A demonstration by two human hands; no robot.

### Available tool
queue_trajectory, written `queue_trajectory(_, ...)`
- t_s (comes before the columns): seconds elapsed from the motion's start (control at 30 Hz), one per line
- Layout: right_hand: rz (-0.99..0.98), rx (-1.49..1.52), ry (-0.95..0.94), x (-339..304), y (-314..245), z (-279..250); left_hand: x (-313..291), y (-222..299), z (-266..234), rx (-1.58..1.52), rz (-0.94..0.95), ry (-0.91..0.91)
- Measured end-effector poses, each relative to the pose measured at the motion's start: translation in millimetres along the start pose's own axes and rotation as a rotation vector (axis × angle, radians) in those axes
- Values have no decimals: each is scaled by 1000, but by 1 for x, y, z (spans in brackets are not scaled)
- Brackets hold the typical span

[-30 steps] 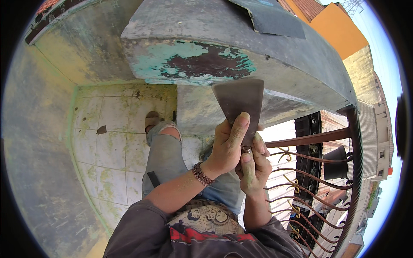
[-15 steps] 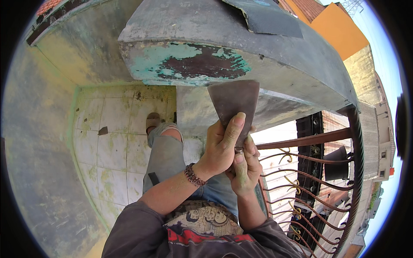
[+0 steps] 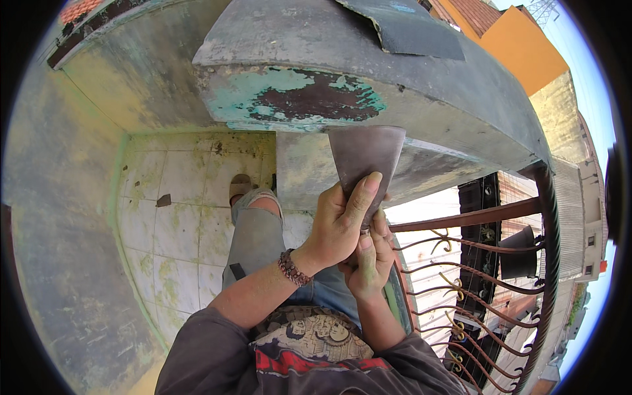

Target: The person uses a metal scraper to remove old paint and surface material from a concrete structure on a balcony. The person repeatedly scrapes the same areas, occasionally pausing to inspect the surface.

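A scraper with a wide, dull metal blade points away from me, its broad edge close to the lower rim of the ledge. My left hand is closed on it, thumb flat along the blade. Just behind, my right hand grips the narrow end, which the fingers mostly hide. In front of the blade runs a grey concrete ledge. Its face bears a patch of turquoise paint with a dark bare area in the middle. Whether the blade touches the ledge I cannot tell.
A rusty metal railing with curled bars stands at the right, a black bucket beyond it. A dark sheet lies on the ledge. Stained walls and a tiled floor are at the left, with a small dark chip.
The scraper and both hands have shifted slightly right, and the blade is a little more upright. The whole view has also moved a bit. Both hands keep their hold.
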State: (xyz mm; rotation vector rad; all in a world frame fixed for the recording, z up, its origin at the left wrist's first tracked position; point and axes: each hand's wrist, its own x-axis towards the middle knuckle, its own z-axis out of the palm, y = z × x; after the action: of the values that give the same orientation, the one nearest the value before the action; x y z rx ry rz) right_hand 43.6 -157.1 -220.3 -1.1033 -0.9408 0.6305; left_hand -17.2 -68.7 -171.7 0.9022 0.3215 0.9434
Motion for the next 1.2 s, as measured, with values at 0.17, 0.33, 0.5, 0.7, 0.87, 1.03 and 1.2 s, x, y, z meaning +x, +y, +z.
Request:
queue_trajectory(0.17, 130, 185, 61, -7, -12, 10, 2, 2, -4, 121, -5, -29)
queue_trajectory(0.33, 123, 203, 78, -12, -8, 12, 0, 6, -3, 52, -47, -22)
queue_trajectory(0.5, 19, -20, 59, -9, -4, 10, -4, 5, -7, 83, -11, -42)
queue_trajectory(0.7, 26, -66, -62, -1, -13, 7, -6, 6, -7, 31, 15, 62)
queue_trajectory(0.87, 65, -8, -25, -1, -12, 16, -5, 6, -14, 106, 41, 61)
queue_trajectory(1.03, 71, -109, -33, -3, -17, 14, -4, 7, -12, 159, 49, 128)
queue_trajectory(1.2, 242, 9, -20, -8, -19, 16, -5, 13, -13, 140, 28, 93)
